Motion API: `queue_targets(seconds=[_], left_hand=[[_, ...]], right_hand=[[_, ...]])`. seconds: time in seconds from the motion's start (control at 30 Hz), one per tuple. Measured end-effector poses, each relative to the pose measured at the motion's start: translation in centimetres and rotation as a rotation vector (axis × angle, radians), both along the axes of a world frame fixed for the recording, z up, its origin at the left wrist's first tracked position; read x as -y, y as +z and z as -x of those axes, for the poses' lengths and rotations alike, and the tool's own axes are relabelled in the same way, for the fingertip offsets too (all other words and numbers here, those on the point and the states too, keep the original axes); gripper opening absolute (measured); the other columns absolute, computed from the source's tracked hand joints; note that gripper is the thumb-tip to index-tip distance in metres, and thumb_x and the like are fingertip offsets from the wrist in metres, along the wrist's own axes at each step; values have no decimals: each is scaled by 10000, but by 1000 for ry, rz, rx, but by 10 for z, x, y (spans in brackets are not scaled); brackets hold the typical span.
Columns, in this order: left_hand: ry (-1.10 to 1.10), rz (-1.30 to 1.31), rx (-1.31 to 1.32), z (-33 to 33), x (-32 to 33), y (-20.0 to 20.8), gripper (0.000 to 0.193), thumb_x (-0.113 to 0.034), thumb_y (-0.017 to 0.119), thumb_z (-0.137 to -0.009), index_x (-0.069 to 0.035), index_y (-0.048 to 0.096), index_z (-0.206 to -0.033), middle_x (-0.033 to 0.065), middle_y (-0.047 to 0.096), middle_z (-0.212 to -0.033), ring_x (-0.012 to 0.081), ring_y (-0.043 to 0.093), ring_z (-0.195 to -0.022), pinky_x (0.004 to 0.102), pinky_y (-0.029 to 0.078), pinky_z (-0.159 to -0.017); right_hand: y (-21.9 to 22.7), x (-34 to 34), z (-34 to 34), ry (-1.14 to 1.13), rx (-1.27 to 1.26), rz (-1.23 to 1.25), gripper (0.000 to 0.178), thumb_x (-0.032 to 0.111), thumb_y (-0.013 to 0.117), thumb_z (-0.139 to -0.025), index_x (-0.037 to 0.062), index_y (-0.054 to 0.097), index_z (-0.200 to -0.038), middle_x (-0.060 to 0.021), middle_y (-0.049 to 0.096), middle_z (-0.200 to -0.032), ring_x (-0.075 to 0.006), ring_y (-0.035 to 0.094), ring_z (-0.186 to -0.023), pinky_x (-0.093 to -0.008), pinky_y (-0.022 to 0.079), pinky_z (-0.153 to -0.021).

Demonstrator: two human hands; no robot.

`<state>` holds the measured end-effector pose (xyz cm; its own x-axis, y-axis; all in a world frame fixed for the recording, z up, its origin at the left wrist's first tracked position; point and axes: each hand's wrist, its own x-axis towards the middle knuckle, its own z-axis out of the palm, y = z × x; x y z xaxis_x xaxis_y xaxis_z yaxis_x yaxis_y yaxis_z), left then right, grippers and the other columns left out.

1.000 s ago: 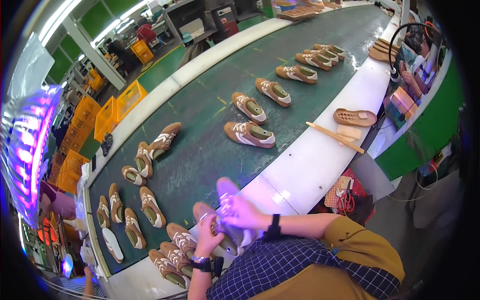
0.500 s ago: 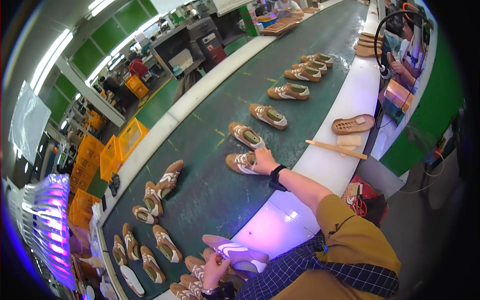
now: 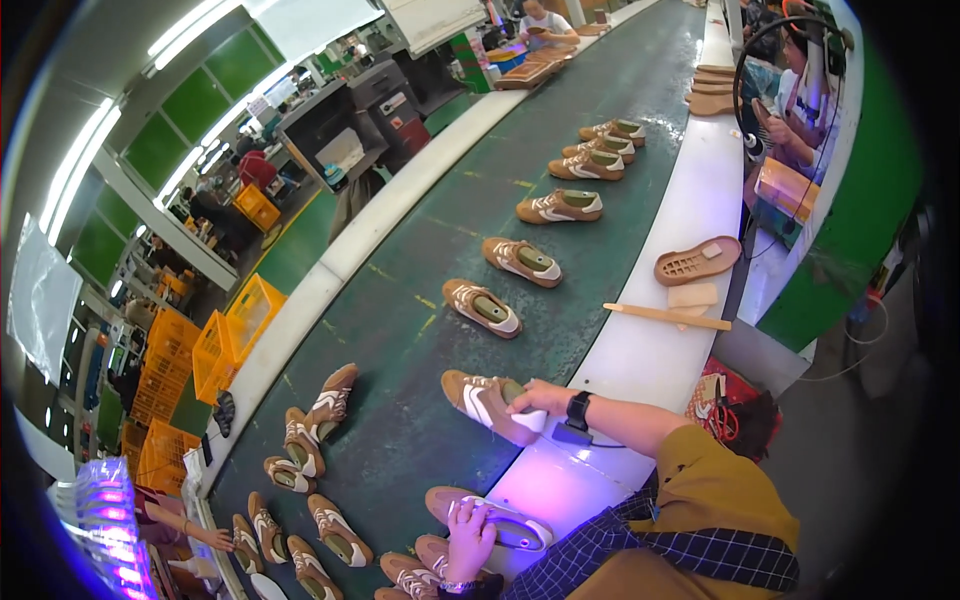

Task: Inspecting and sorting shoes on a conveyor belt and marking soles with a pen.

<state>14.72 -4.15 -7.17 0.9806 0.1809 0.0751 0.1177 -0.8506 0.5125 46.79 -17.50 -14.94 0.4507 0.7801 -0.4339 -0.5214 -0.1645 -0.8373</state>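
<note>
My right hand (image 3: 540, 398) grips a tan sneaker (image 3: 482, 402) with white stripes by its heel opening, the toe pointing left, over the belt's near edge. Lower down, my left hand (image 3: 470, 540) has its fingers curled over the laces of another sneaker (image 3: 515, 530), lit purple at the edge of the white ledge. Several more tan sneakers (image 3: 408, 575) crowd beside my left wrist. Up the belt, a sneaker (image 3: 482, 307) lies with its toe to the left, and others line up beyond it.
The green conveyor belt (image 3: 400, 350) runs away to the upper right. Several sneakers (image 3: 305, 440) sit at its left. A loose sole (image 3: 697, 260) and a wooden stick (image 3: 668, 317) lie on the white ledge (image 3: 640, 350). A co-worker's hand (image 3: 215, 538) reaches in at lower left.
My right hand has lifted the sneaker off the belt and brought it nearer to me. My left hand has shifted right, over the laces of the purple-lit sneaker.
</note>
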Motion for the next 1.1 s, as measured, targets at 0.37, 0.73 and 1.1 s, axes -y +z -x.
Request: queue_targets(seconds=[0.37, 0.73, 1.1], left_hand=[[428, 1301, 176, -46, -3, 36, 490, -320, 698, -789, -7, 555, -1137, 132, 631, -881, 194, 606, -813, 358, 495, -745], [375, 1477, 145, -95, -42, 25, 556, -350, 637, -816, -1, 475, -1217, 154, 578, -1032, 243, 569, -943, 406, 454, -842], [515, 1660, 245, -65, -50, 12, 621, -380, 575, -843, 4, 396, -1297, 176, 524, -1184, 293, 531, -1073, 454, 414, -939]], right_hand=[[91, 34, 70, 380, 63, -485, 493, 254, 705, -775, -2, 550, -1166, -40, 604, -1057, -113, 554, -943, -280, 448, -847], [19, -116, -137, -348, 1169, 561, 758, 339, 767, -624, -46, 444, -1191, -234, 468, -1241, -370, 458, -1167, -458, 381, -974], [-5, -84, -182, -113, 842, 623, 517, 290, 773, -536, -75, 672, -888, -228, 671, -902, -304, 672, -832, -368, 532, -737]])
